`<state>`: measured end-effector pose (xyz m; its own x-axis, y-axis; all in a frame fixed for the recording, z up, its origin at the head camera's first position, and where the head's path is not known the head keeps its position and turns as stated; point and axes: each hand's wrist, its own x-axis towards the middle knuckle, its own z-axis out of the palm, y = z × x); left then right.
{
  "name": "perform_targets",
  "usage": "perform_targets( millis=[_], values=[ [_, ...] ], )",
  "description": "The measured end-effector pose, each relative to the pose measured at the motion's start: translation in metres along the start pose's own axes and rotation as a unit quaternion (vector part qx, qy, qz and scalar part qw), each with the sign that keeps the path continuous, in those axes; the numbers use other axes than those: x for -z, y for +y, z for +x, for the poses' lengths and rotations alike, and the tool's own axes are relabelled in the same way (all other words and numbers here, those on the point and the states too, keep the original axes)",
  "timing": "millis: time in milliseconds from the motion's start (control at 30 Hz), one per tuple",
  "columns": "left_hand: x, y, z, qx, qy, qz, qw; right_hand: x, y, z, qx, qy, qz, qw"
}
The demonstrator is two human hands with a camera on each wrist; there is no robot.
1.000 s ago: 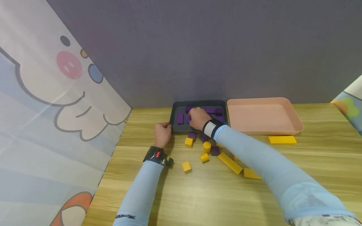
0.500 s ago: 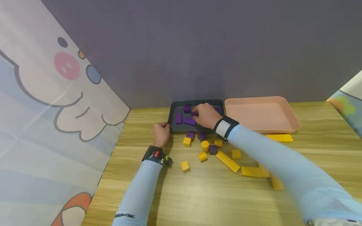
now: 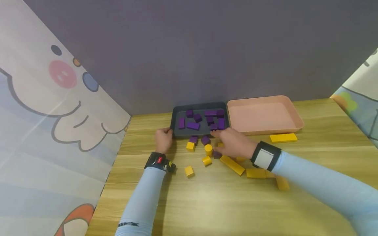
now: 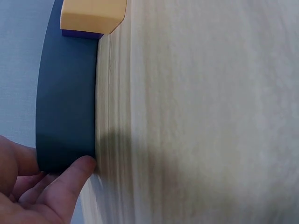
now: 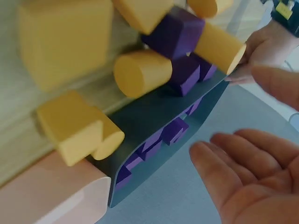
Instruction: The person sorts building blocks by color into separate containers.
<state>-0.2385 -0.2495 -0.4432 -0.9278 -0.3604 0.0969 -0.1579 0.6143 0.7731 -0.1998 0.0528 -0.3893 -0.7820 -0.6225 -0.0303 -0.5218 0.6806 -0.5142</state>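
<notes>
My left hand [image 3: 163, 140] grips the left end of a dark grey tray [image 3: 172, 121]; in the left wrist view its thumb [image 4: 77, 175] lies at the corner. Purple blocks, such as a flat oblong one [image 3: 193, 126], lie inside the tray. My right hand [image 3: 236, 143] is over the table just in front of the tray's right half, fingers relaxed and apart, holding nothing in the right wrist view. Nearest to it are a purple cube [image 3: 217, 154], partly hidden by the hand, a yellow cylinder [image 3: 208, 149] and a purple block [image 3: 205, 140].
A pink tray [image 3: 262, 116] adjoins the dark one on the right. A yellow bar [image 3: 283, 138] lies before it. More yellow blocks lie nearer, including a long bar [image 3: 232, 165] and a cube [image 3: 189, 171]. A grey wall [image 3: 189, 52] stands behind the trays.
My right hand has let go of a purple block inside the dark tray and come out toward me and to the right. The left hand stays at the tray's end.
</notes>
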Motion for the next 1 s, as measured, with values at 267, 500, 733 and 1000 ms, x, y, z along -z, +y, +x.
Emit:
perform_targets(
  millis=[267,500,733,1000],
  values=[
    [0.004,-0.003,0.000,0.006,0.002,0.002,1.0000,-0.018,0.002,-0.007,0.025,-0.012,-0.017,0.9995],
    [0.001,-0.003,0.000,0.006,0.008,0.016,0.9998,-0.035,0.001,-0.003,0.036,-0.010,-0.045,0.9983],
    [-0.001,-0.002,0.000,-0.003,0.008,0.016,0.9998,-0.040,0.003,-0.002,0.030,-0.005,-0.054,0.9981],
    [-0.003,-0.003,0.003,-0.002,0.012,0.013,0.9998,-0.044,0.008,0.003,0.038,0.012,-0.087,0.9954]
  ],
)
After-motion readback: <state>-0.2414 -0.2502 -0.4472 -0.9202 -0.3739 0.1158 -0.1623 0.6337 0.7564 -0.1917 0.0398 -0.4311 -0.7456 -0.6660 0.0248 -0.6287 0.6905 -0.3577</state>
